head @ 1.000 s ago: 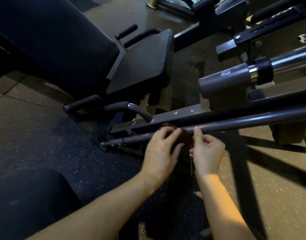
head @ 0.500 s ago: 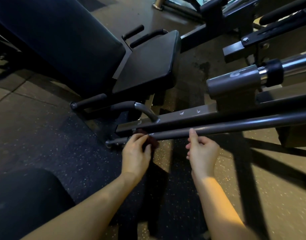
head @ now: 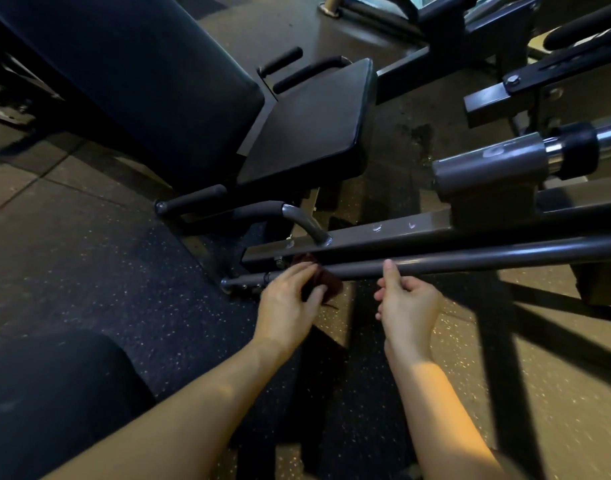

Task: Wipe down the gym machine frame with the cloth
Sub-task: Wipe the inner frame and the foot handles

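Pinches the dark red cloth [head: 326, 284] in the left hand [head: 286, 299], folded round the low bar [head: 470, 259] near its left end, probably to rub all round. Rests the right hand [head: 408, 306] nearby, fingers loose, one tip touching the bar, seemingly for steadiness.

no wording can be read; the pale oval mark [head: 492, 153] on the grey sleeve [head: 470, 169] is blurred.
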`<state>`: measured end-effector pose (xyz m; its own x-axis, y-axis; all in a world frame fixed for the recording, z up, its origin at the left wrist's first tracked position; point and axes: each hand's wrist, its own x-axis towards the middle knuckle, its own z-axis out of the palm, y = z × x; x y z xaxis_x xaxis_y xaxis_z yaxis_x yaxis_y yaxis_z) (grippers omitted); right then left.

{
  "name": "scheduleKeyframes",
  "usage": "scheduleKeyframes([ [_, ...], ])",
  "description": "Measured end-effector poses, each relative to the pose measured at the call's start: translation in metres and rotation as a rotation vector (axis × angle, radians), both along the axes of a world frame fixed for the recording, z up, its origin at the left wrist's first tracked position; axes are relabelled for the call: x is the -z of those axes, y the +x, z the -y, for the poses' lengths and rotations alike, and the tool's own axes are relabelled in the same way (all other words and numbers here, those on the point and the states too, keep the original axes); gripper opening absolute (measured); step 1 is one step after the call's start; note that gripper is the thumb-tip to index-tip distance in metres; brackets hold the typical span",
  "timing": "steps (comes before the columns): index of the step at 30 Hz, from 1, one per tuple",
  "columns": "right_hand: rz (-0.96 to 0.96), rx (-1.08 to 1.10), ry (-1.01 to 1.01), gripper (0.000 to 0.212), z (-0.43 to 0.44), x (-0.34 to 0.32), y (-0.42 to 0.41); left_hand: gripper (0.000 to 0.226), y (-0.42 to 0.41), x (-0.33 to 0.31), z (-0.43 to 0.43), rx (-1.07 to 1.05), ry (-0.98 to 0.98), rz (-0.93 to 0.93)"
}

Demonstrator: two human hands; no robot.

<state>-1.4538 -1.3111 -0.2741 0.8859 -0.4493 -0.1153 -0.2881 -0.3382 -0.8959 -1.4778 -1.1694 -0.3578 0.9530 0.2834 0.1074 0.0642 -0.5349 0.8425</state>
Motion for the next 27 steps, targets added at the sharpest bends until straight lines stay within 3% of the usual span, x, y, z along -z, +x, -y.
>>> scheduleKeyframes([
  [3, -0.002, -0.003, 0.008, 0.025, 0.000, 0.000, -0.002, 0.041, 0.000, 0.005, -0.013, -0.069, -0.026, -0.043],
  [8, -0.006, 0.021, 0.016, 0.026, -0.003, 0.001, 0.000, 0.039, 0.003, -0.012, 0.010, 0.128, 0.034, 0.067],
  [13, -0.004, -0.001, 0.013, 0.026, -0.003, -0.004, -0.004, 0.037, 0.003, 0.005, -0.025, -0.048, -0.074, -0.048],
  [19, -0.044, -0.007, -0.016, 0.025, -0.001, -0.004, 0.000, 0.038, 0.003, -0.008, 0.004, 0.169, 0.056, 0.105],
  [24, -0.045, -0.021, -0.044, 0.026, 0.000, -0.005, -0.002, 0.033, 0.007, 0.001, -0.027, 0.019, -0.042, -0.038],
  [27, -0.051, -0.020, -0.028, 0.026, -0.002, -0.005, -0.003, 0.031, 0.007, -0.014, -0.013, 0.116, -0.002, 0.032],
])
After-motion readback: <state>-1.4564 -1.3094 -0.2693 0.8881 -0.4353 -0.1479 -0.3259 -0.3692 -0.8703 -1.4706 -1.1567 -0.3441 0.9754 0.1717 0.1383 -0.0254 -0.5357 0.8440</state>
